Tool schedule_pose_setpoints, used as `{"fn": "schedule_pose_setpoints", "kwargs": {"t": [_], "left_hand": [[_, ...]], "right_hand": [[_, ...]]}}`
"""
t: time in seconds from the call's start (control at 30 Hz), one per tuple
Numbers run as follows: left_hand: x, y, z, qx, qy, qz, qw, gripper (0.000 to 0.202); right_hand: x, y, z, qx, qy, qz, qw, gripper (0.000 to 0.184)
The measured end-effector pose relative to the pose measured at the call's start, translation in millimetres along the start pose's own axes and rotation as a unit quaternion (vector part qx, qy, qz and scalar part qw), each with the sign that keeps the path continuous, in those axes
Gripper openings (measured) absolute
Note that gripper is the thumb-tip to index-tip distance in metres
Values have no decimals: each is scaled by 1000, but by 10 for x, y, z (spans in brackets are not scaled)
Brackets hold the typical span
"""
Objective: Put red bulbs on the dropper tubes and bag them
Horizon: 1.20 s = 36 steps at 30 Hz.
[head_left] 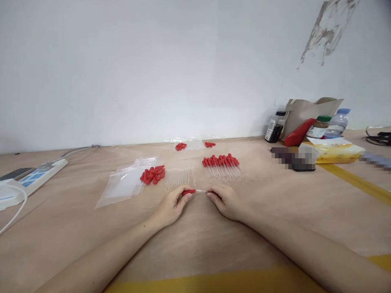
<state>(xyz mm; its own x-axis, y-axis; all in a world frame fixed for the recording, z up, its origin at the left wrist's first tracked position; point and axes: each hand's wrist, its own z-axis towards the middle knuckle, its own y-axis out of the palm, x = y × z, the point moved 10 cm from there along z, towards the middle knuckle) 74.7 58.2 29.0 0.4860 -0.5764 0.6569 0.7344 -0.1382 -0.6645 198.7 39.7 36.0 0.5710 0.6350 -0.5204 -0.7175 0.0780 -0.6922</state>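
My left hand (172,204) pinches the red rubber bulb (188,191) of a dropper. My right hand (225,200) pinches the clear glass tube (200,191) that joins the bulb, so both hands hold one dropper low over the table. Just beyond lie a row of bare clear tubes (178,177), a heap of loose red bulbs (153,174), and a row of finished droppers with red bulbs (224,166).
Clear plastic bags (124,185) lie left of the bulbs, more bulbs (181,146) near the wall. A power strip (36,177) with cables sits far left. Bottles (275,127), a paper bag (311,110) and a yellow pack (334,150) stand at right.
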Motion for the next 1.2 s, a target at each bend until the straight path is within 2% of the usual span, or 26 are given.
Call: {"fn": "schedule_pose_setpoints", "kwargs": {"t": [0.2, 0.37, 0.47, 0.83, 1.2], "left_hand": [[23, 32, 11, -14, 3, -5, 1000, 22], [166, 85, 11, -56, 41, 27, 997, 23], [186, 115, 2, -73, 46, 56, 995, 23], [212, 96, -21, -43, 90, 120, 988, 25], [290, 142, -57, -55, 137, 125, 981, 18]], "right_hand": [[-8, 26, 18, -27, -8, 16, 999, 23], [-15, 65, 29, -65, -50, -3, 997, 26], [-20, 71, 24, -67, -73, -35, 994, 27], [-170, 57, -36, -48, -74, -203, 975, 21], [-237, 132, -34, -52, -82, -191, 977, 21]]}}
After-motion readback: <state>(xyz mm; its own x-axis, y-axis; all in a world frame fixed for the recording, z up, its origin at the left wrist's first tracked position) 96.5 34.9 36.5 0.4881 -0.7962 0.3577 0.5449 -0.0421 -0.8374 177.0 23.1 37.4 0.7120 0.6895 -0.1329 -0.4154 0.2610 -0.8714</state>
